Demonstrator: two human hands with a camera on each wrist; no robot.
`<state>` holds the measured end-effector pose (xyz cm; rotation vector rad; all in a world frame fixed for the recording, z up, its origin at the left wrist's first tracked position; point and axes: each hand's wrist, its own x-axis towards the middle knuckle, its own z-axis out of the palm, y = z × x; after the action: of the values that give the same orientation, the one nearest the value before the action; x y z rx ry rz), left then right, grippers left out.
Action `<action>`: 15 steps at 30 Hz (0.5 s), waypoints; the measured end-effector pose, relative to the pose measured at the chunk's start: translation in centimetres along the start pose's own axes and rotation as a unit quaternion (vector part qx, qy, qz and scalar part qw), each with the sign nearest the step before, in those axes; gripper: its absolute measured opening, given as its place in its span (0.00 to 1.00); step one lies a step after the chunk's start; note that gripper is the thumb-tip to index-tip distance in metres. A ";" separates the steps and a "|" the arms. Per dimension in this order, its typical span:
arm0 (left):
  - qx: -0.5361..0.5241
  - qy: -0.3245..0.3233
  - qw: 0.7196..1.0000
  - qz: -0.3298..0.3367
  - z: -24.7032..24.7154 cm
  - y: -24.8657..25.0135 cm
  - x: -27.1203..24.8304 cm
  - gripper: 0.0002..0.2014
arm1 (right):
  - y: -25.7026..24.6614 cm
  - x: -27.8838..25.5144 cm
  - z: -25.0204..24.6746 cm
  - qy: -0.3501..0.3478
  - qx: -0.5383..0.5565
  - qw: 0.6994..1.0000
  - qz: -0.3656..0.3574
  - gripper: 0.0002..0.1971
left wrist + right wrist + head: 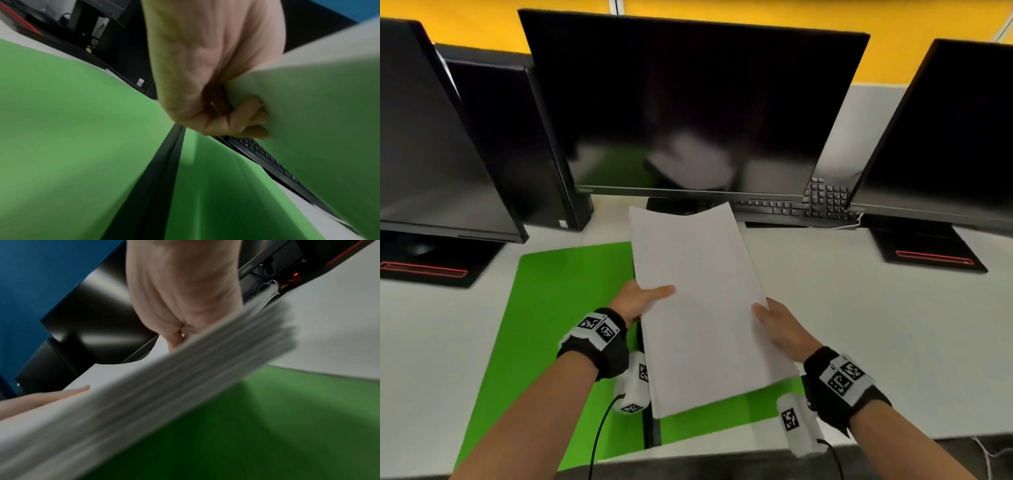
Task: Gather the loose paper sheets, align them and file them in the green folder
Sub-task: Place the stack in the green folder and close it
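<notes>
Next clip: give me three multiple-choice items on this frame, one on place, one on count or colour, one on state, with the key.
1. Where is the paper stack?
A. Held above the open green folder
B. Flat on the keyboard
C. Behind the middle monitor

2. How many monitors face the person?
A. One
B. Three
C. Five

3. How is the stack held?
A. The left hand alone
B. Nobody holds it
C. The left hand and the right hand, one at each side edge

Key: 1 A, the head view shows green folder under the lifted sheets. 2 B, three dark screens stand along the desk. 3 C, thumbs lie on top at both edges, and the left wrist view shows fingers beneath.
</notes>
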<state>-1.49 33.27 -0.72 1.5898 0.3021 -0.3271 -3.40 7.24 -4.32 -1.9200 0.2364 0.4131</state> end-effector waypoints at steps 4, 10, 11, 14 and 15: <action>0.068 0.052 0.996 0.008 0.7 -0.9 1.0 0.23 | 0.3 -0.4 0.9 0.061 -0.036 0.998 0.000 0.17; 0.274 0.088 0.957 -0.044 -0.4 -3.3 0.7 0.23 | 1.2 0.3 2.3 0.086 -0.110 0.990 0.032 0.19; 0.313 0.091 0.945 -0.043 -0.7 -3.5 0.7 0.26 | 1.3 0.4 2.5 0.094 -0.124 0.987 0.039 0.19; 0.363 0.099 0.926 -0.028 -1.1 -4.2 0.3 0.35 | 1.4 0.5 2.7 0.107 -0.148 0.982 0.049 0.20; 0.371 0.098 0.923 -0.025 -1.1 -4.3 0.1 0.37 | 1.4 0.5 2.7 0.108 -0.154 0.981 0.051 0.20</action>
<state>-3.01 34.51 -4.64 2.3754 0.4001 -0.3423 -3.92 9.27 -6.61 -2.2657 0.4360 0.3233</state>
